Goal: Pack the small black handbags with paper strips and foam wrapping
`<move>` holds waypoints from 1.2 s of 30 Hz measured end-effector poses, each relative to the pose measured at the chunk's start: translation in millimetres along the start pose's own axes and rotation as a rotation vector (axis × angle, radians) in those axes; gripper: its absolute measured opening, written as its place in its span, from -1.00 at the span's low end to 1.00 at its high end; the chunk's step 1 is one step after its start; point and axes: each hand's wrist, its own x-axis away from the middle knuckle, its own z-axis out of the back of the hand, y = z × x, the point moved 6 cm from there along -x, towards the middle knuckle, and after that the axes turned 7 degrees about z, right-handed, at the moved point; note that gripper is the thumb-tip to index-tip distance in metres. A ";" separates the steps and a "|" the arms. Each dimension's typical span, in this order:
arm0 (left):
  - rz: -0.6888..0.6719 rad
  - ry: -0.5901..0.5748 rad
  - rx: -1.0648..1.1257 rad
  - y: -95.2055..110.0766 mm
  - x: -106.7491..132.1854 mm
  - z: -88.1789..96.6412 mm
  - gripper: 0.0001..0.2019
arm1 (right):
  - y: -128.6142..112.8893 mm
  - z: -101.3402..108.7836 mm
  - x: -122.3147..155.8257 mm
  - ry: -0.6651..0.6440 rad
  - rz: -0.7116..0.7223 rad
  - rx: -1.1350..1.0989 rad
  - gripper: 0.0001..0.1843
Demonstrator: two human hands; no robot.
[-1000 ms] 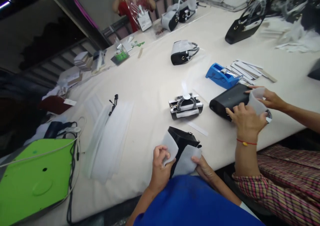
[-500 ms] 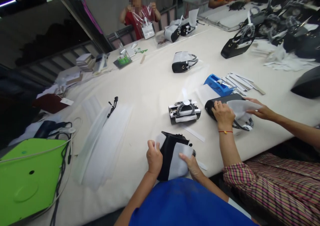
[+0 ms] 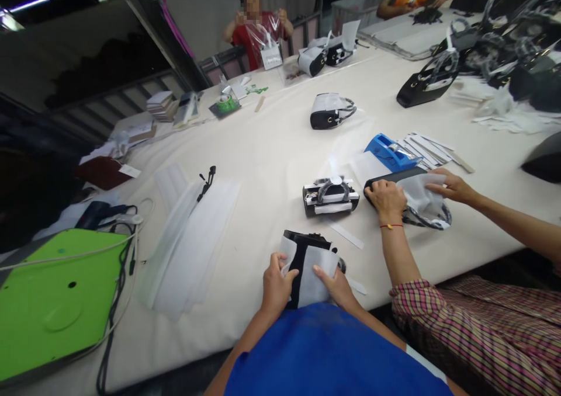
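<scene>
In front of my blue top, at the near table edge, a black handbag (image 3: 299, 263) is partly covered by a thin white wrapping sheet (image 3: 316, 276). A black strip of the bag shows between the sheet's two sides. My left hand (image 3: 277, 285) is closed on the bag's left side, thumb pressing the sheet against it. On the other side my right hand (image 3: 338, 286) grips the covered bag, its thumb on the sheet and its fingers hidden behind. Just beyond stands another small handbag (image 3: 331, 198) with wrapped handles and white strips.
At right, a co-worker's hands (image 3: 388, 200) handle a black bag (image 3: 394, 177) and a white sheet. A blue tape dispenser (image 3: 390, 152) and paper strips (image 3: 432, 150) lie behind. White sheets (image 3: 193, 250) are stacked left, near a green panel (image 3: 61, 302). Another handbag (image 3: 324, 119) stands farther back.
My left hand has brought the sheet's left end from beside the bag onto its face, covering more black. My right hand keeps its hold. The view has shifted slightly left.
</scene>
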 end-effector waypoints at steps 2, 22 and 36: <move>0.014 0.025 -0.002 -3.9 -0.8 -0.3 -0.74 | 4.1 -11.9 13.9 -0.149 -0.033 -0.075 -0.48; -0.221 0.036 -0.176 -16.3 -23.6 -4.1 -0.95 | -13.2 -17.7 8.8 -0.354 0.039 0.068 -0.66; -0.234 0.157 -0.801 -8.5 -24.7 -20.6 -0.81 | -66.9 -49.2 -22.9 -0.595 0.074 0.601 -0.65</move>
